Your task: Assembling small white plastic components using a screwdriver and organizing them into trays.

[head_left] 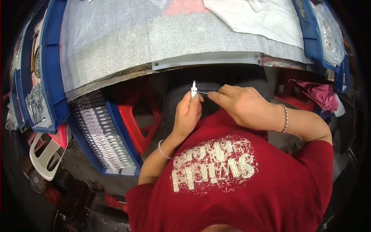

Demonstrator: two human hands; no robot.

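Metal, small and bright: a clip-like part (193, 89) stands pinched between the thumb and fingers of the left hand (187, 114), held upright over the lap, just below the table (116, 42) edge. It looks stiff and light, likely slick on its polished faces, so a hold low on its body, as now, seems safest. The right hand (239, 104) is closed in a fine pinch on a thin pin (203, 92), a wire-like sliver whose tip meets the part; it probably bends easily and is best gripped near the end. Foam sheet (154, 31), grey and pebbled, covers the table, with a white cloth (262, 19) on top. A blue bin (104, 131) at the left holds rows of similar silvery parts, packed on edge. A red stool (135, 123) stands beside it.
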